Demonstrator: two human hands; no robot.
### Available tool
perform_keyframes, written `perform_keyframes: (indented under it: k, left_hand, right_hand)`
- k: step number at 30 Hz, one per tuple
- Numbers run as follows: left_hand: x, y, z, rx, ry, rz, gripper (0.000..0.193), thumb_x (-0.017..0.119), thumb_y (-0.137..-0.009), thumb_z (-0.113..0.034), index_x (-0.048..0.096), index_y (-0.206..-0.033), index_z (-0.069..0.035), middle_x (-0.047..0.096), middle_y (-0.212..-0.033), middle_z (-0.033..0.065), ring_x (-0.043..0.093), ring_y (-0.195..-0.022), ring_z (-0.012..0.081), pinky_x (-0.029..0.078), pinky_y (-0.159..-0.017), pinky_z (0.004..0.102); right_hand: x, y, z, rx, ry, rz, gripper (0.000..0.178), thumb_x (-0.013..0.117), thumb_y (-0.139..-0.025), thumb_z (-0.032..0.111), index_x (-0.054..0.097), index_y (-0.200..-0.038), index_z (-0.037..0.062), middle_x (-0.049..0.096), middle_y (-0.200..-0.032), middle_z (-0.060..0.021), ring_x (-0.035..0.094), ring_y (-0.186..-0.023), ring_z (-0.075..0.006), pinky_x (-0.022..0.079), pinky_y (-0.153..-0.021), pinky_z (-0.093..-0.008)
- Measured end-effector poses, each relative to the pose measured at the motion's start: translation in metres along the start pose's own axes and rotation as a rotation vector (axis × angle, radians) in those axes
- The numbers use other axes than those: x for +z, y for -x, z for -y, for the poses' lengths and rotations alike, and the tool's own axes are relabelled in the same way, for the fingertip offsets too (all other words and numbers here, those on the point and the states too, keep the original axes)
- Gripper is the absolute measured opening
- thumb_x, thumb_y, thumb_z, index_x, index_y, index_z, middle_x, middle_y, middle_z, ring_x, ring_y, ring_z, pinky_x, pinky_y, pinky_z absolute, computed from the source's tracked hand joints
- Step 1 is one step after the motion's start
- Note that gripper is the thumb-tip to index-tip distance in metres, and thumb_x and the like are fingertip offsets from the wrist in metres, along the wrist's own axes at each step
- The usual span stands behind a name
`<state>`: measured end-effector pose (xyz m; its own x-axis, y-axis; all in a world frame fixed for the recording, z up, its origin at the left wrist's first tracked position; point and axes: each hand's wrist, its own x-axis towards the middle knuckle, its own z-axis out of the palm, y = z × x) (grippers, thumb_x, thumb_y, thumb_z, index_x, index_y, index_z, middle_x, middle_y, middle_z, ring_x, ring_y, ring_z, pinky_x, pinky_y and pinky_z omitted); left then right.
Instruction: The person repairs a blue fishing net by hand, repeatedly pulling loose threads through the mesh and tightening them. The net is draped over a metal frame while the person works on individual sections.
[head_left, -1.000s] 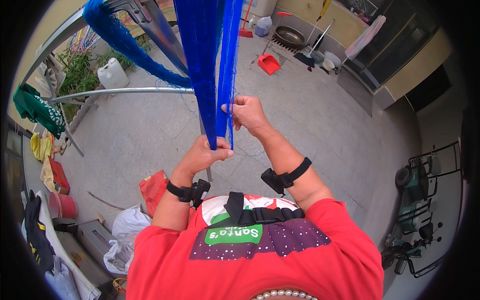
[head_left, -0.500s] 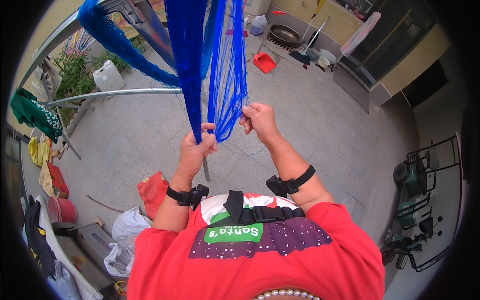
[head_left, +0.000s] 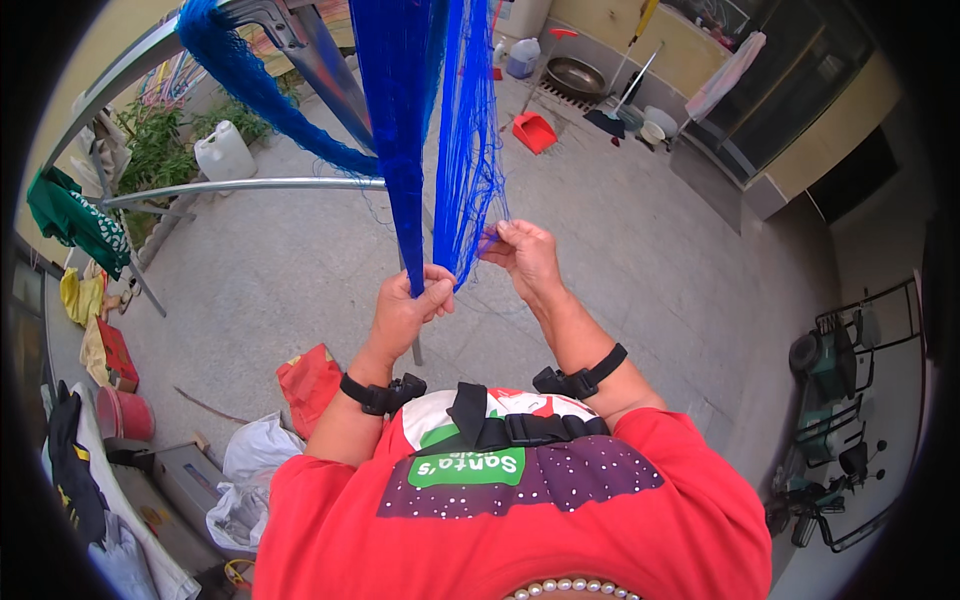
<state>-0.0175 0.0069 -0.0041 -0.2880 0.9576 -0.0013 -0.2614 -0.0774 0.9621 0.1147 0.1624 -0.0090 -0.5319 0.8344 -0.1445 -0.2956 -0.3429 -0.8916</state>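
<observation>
A long hank of bright blue thread [head_left: 396, 130] hangs from above the top of the picture and narrows toward its lower end. My left hand [head_left: 412, 305] is closed around that lower end, fingers and thumb pressed together. Just to its right, a looser spread of the same blue strands [head_left: 462, 170] comes down to the hand. My right hand [head_left: 523, 252] pinches a few fine strands at the right edge of this spread, drawn out from the rest. Some stray threads curl loosely around its fingertips.
A metal frame [head_left: 245, 184] stands at the left with a darker blue hank [head_left: 265, 105] draped over it. Farther off are a white jug [head_left: 224, 152], a red dustpan [head_left: 535, 131] and a metal basin [head_left: 574, 76]. White bags [head_left: 262, 448] lie at lower left; a dark green vehicle [head_left: 835, 355] stands right.
Both hands have moved slightly right and nearer to me, with the hank's lower end following. The loose strands have drawn narrower, and my right hand holds a few pulled aside.
</observation>
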Motion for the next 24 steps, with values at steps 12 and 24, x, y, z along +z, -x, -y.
perform_keyframes:
  k: [12,24]
  left_hand:
    - [-0.002,-0.018,-0.006,-0.151,-0.044,0.055,0.016,0.065,-0.083,-0.015,0.062,-0.094,-0.003,0.06,-0.066,0.0017,0.053,-0.055,0.006,0.037,-0.049,0.0178]
    - [-0.009,-0.021,0.005,0.105,-0.012,-0.414,0.013,0.063,-0.084,-0.006,0.057,-0.095,-0.001,0.058,-0.069,0.0035,0.049,-0.051,0.0074,0.037,-0.045,0.0211]
  right_hand:
    - [0.049,-0.02,0.031,-0.149,0.463,-0.036,0.027,0.07,-0.077,0.026,0.061,-0.08,0.0001,0.059,-0.068,-0.0064,0.055,-0.054,-0.0142,0.043,-0.045,-0.0288]
    - [0.024,-0.018,0.021,-0.14,0.29,-0.135,0.011,0.056,-0.086,0.006,0.058,-0.077,0.0004,0.063,-0.07,-0.009,0.061,-0.055,-0.0157,0.053,-0.047,-0.0298]
